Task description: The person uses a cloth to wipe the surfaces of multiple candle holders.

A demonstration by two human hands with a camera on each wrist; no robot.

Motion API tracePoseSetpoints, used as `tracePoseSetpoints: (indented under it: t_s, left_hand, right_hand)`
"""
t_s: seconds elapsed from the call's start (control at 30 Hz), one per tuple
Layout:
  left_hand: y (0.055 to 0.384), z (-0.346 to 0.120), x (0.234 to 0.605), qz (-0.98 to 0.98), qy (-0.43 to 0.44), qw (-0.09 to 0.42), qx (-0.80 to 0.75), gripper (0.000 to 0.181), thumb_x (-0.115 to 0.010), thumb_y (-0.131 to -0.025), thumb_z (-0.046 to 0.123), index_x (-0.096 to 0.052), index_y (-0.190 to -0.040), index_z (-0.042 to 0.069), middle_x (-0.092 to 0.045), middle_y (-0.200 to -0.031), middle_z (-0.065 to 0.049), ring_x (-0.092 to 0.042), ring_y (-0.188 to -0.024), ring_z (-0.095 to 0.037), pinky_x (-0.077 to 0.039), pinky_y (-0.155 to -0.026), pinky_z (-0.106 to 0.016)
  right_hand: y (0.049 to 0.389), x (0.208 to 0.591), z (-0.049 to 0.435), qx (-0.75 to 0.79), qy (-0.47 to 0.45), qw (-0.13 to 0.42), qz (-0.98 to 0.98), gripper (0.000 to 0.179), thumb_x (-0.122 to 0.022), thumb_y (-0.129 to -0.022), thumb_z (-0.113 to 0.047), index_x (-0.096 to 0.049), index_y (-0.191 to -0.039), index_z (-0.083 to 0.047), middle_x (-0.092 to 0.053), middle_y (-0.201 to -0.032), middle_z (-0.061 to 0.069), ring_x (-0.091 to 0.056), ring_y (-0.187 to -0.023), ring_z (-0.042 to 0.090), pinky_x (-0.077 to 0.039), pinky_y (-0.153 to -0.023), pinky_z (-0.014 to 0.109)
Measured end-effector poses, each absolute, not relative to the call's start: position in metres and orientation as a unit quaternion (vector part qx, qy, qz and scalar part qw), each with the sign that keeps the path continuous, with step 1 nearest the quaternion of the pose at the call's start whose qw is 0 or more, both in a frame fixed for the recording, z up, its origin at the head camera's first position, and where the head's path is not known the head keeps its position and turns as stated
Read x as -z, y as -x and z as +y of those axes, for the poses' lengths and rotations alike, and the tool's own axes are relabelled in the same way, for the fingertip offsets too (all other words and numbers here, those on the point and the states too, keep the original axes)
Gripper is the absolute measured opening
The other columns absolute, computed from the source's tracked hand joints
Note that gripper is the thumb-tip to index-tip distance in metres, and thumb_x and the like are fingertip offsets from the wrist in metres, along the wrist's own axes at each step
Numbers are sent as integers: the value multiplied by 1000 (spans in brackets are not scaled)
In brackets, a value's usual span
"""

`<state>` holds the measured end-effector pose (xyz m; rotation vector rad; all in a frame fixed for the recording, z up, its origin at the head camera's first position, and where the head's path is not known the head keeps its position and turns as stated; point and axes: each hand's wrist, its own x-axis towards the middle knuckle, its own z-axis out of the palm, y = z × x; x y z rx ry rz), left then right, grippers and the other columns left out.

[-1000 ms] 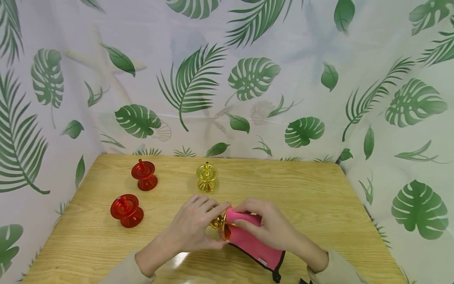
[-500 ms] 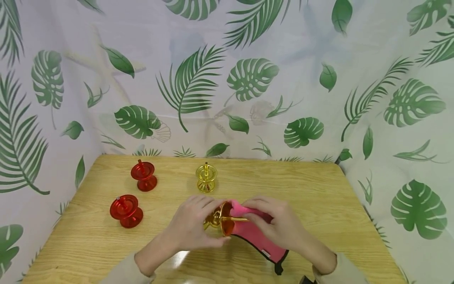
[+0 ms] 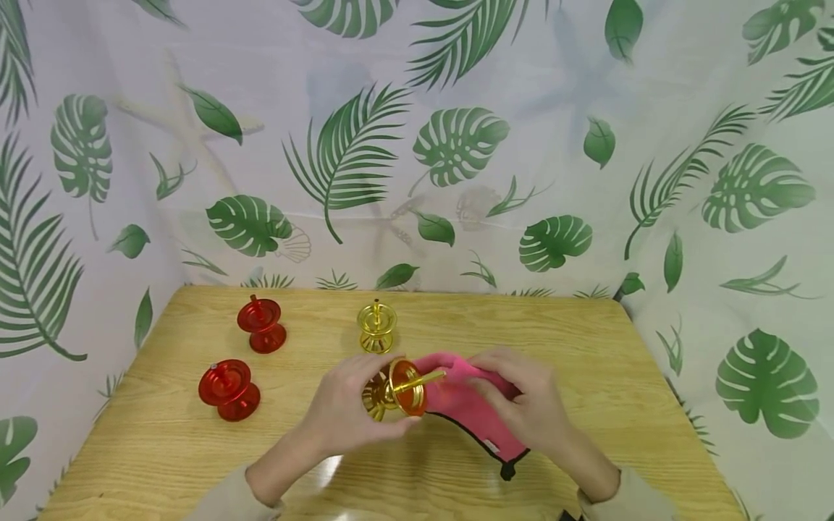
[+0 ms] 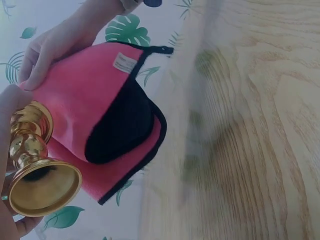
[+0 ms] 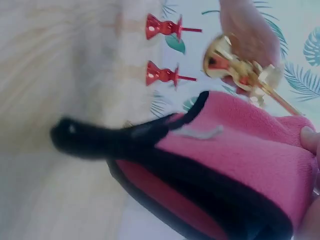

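My left hand [image 3: 342, 409] grips a shiny gold candle holder [image 3: 409, 405] from the side, fingers over its top and thumb beneath. The holder is tipped sideways, its dish and thin spike facing right; its hollow round base [image 4: 45, 187] shows in the left wrist view. Pinched in my right hand [image 3: 524, 394] is a pink cloth [image 3: 456, 412] with black edging and a small white label [image 3: 491, 445]. The cloth hangs down in folds just right of the dish. In the right wrist view its black corner loop [image 5: 85, 140] dangles close to the camera.
On the left of the wooden table [image 3: 586, 347] stand two red candle holders, one farther back [image 3: 260, 318] and one nearer [image 3: 224, 387]. Another gold candle holder [image 3: 376, 322] stands upright behind my left hand. A leaf-print curtain [image 3: 365, 239] encloses the back and sides.
The cloth has come away from the spike and dish, and my right hand has shifted right with it. My left hand has turned the candle holder so its dish faces more toward me.
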<state>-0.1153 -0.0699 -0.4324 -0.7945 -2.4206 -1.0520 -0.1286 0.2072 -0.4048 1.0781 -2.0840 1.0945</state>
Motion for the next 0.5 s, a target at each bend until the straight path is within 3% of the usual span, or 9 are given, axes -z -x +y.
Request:
tracePoseSetpoints:
  t_s: [0.13, 0.33, 0.5]
  left_hand:
    - [114, -66, 430, -862, 257, 176, 401, 77, -94, -69, 41, -68, -136, 14, -78, -120, 0, -74, -107, -18, -62, -86, -33]
    - [116, -59, 432, -858, 240, 172, 421, 75, -94, -71, 40, -68, -135, 12, -78, -119, -1, -73, -103, -16, -61, -82, -28]
    - [116, -59, 432, -865, 246, 147, 411, 78, -93, -75, 43, -65, -141, 11, -77, -125, -3, -73, -106, -18, -61, -84, -31]
  right_hand:
    - [127, 417, 198, -392, -409, 299, -768, 23, -70, -102, -27, -78, -103, -6, -78, -92, 7, -71, -76, 14, -56, -70, 15]
    - [124, 425, 183, -334, -416, 330, -779, 29, -66, -104, -30, -78, -99, -4, -79, -93, 9, -75, -74, 17, -60, -66, 20]
    - [122, 427, 176, -299, -416, 343, -787, 33, -62, -106, -31, -78, -97, -4, -78, -92, 9, -77, -76, 20, -63, -67, 27]
